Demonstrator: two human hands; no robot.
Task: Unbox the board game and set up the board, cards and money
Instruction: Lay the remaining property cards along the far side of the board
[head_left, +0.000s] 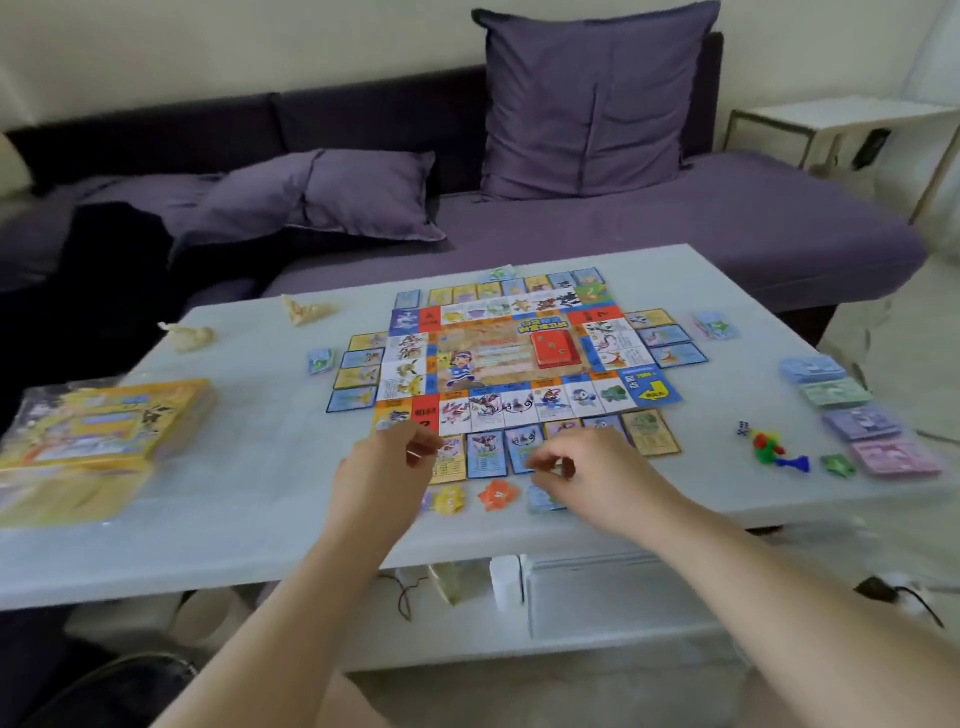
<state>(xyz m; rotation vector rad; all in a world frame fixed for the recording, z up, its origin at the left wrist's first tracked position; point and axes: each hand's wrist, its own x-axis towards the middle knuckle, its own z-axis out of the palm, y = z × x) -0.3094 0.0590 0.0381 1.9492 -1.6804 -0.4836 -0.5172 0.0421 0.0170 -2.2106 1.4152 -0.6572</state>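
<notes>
The colourful game board (511, 353) lies open in the middle of the pale table (249, 519), with a red card deck (553, 348) on its centre. Property cards (485, 454) line all of its sides. My left hand (389, 467) and my right hand (587, 467) hover over the near row of cards, fingers curled with thumb and fingertips close together; blur hides whether either pinches anything. Below them lie a yellow token (451, 500) and an orange star token (497, 494). Stacks of paper money (862, 421) sit at the right.
The yellow game box (104, 421) in plastic wrap sits at the table's left edge. Coloured pawns (769, 449) and a die (744, 428) lie right of the board. Two crumpled wrappers (306, 310) rest at the far left. A purple sofa (675, 228) stands behind.
</notes>
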